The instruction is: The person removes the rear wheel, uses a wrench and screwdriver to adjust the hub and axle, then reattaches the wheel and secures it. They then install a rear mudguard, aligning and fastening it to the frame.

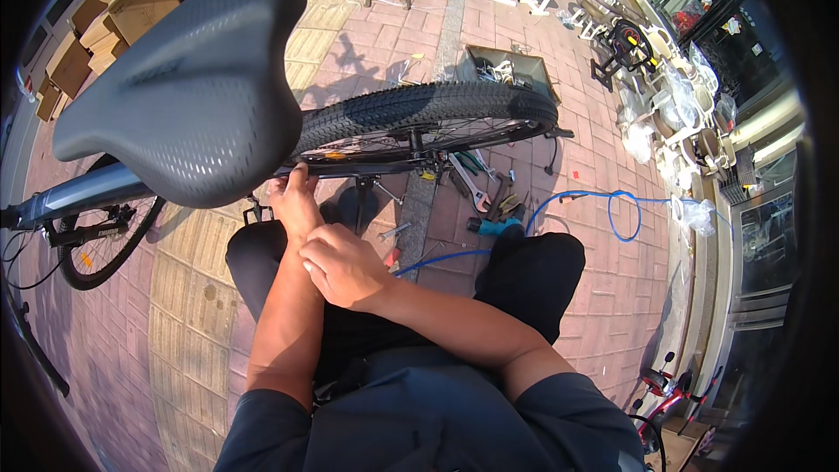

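Standing on pink brick paving (612,297), well left of its right edge, the dark metal bicycle with 2 black tyres (376,110) lies ahead, long axis running left to right. Nearer is the left hand (295,203), fingers bent beneath the saddle (205,96), grip hidden; the right hand (343,264), loosely curled, overlaps the left wrist, contents unclear.

"How is the left hand (294,201) posed?"

"It reaches forward, thumb uppermost, with the left forearm (284,332) running up nearly straight from the lower edge."

"And the right hand (348,268)?"

"Laid across by the left wrist (299,229), back upward, fingers curled. The right forearm (454,319) slants in from the right, elbow bent."

"Is the left one gripping?"

"Can't tell; its fingers are partly hidden."
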Demonstrator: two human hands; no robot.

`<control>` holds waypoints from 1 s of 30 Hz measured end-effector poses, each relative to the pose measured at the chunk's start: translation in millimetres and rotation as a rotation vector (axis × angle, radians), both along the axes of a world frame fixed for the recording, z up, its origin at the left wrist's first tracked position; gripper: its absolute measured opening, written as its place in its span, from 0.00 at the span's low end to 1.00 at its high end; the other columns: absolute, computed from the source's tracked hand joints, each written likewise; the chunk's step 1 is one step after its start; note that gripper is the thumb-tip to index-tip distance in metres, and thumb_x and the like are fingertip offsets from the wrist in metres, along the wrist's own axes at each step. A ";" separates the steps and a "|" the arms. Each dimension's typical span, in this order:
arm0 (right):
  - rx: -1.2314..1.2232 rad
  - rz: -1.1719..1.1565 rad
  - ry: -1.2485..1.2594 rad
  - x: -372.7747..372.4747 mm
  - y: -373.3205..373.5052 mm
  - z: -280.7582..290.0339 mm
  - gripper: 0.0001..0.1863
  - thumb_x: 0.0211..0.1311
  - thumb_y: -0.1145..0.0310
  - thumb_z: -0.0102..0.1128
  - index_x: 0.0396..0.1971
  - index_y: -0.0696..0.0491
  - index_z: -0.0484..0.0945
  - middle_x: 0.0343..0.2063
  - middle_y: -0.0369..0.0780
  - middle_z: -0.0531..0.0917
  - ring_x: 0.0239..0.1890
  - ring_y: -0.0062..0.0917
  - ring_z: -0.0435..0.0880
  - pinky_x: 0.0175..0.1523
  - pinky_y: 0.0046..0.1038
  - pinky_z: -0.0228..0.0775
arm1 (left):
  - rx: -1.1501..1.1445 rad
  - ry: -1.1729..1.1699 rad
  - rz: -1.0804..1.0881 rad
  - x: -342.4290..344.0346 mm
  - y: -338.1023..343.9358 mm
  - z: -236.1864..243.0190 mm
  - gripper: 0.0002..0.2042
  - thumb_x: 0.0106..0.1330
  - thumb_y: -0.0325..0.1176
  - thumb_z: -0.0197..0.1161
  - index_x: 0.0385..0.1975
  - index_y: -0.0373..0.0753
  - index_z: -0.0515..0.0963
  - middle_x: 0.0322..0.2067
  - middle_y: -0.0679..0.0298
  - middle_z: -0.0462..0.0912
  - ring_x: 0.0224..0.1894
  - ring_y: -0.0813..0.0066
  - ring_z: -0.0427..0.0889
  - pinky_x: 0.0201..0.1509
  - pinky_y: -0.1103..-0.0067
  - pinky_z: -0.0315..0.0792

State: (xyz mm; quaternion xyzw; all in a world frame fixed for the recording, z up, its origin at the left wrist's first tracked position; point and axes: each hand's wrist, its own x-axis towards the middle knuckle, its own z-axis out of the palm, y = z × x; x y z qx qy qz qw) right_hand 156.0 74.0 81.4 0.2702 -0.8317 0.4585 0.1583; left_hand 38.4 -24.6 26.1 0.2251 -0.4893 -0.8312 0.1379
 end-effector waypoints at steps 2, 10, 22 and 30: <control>-0.004 -0.005 -0.005 -0.5 1.1 0.2 0.09 0.56 0.74 0.64 0.37 0.54 0.78 0.40 0.39 0.76 0.43 0.37 0.80 0.44 0.37 0.78 | -0.010 0.003 0.000 -1.0 0.8 0.4 0.07 0.66 0.28 0.65 0.38 0.36 0.74 0.37 0.64 0.77 0.37 0.76 0.76 0.44 0.77 0.78; -0.082 0.021 -0.090 1.5 4.3 -1.3 0.10 0.58 0.75 0.62 0.41 0.54 0.77 0.41 0.43 0.78 0.41 0.42 0.81 0.45 0.39 0.76 | -0.016 0.017 0.006 -1.8 4.7 4.8 0.07 0.67 0.28 0.64 0.33 0.36 0.71 0.34 0.63 0.75 0.35 0.75 0.76 0.44 0.76 0.79; -0.036 0.017 -0.137 0.7 3.7 -4.4 0.11 0.58 0.74 0.62 0.41 0.52 0.75 0.40 0.41 0.76 0.45 0.38 0.81 0.46 0.37 0.77 | -0.036 0.037 0.034 -5.7 4.2 0.7 0.08 0.67 0.31 0.64 0.33 0.34 0.73 0.29 0.60 0.77 0.32 0.74 0.78 0.43 0.77 0.80; -0.059 0.021 -0.134 -0.1 3.5 -4.0 0.11 0.58 0.75 0.61 0.41 0.53 0.74 0.39 0.42 0.75 0.43 0.40 0.81 0.45 0.38 0.76 | -0.034 0.028 0.037 -7.7 4.1 -0.4 0.08 0.67 0.31 0.65 0.32 0.35 0.74 0.29 0.62 0.77 0.32 0.74 0.78 0.43 0.78 0.80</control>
